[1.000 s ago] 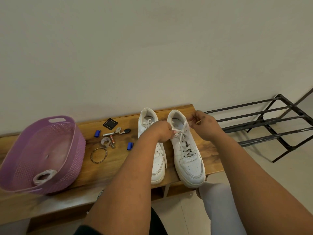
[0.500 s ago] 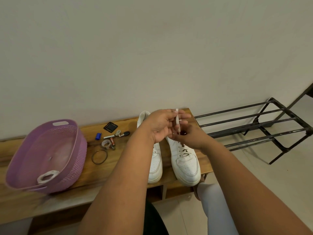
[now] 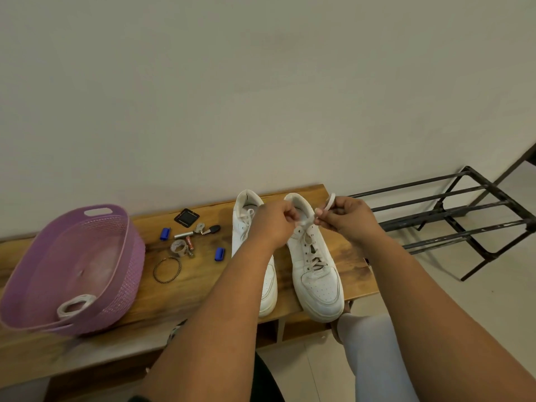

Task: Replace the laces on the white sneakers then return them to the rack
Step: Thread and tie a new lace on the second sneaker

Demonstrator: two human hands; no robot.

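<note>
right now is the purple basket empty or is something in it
Not empty. The purple basket stands upright on the wooden bench, and a pale coiled band, perhaps a lace or tape, lies against its near wall. The rest looks bare.

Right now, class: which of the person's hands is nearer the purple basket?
Left. The left hand is over the sneakers, on the side toward the basket; the right hand is beyond it, toward the rack.

Left hand (image 3: 274, 224) covers the left sneaker's (image 3: 268, 281) laces. Knot at the right sneaker's (image 3: 317, 281) collar: too blurred to read.
</note>
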